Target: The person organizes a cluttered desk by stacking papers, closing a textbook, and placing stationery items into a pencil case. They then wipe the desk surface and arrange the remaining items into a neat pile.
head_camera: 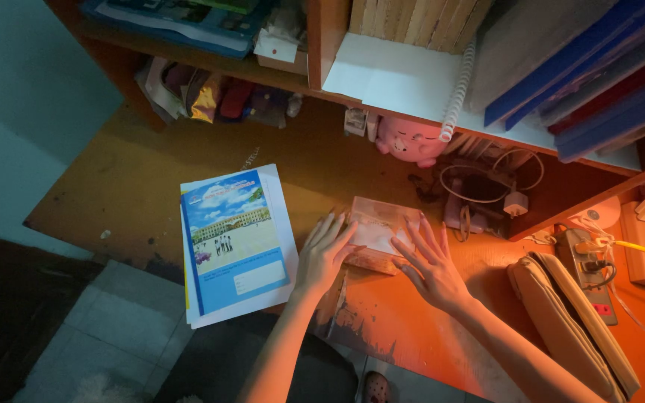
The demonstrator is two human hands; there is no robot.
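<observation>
Left hand (325, 252) and right hand (428, 263) flat and open, fingers spread, pressed on either side of a small box (377, 230) in the middle of the orange desk (404, 321), gripping nothing. Just left of the left hand, a blue-covered notebook (234, 242) on a stack of white paper; behind the box, under the shelf, a pink piggy bank (410, 140). At right, a tan pouch (570, 322) beside a power strip (590, 272).

On my worn orange wooden surface (151, 179) lies a blue-covered exercise book (234, 242); a pink piggy bank (410, 142) sits under the shelf, and a tan zip pencil case (570, 317) lies near a white power strip (591, 272).
</observation>
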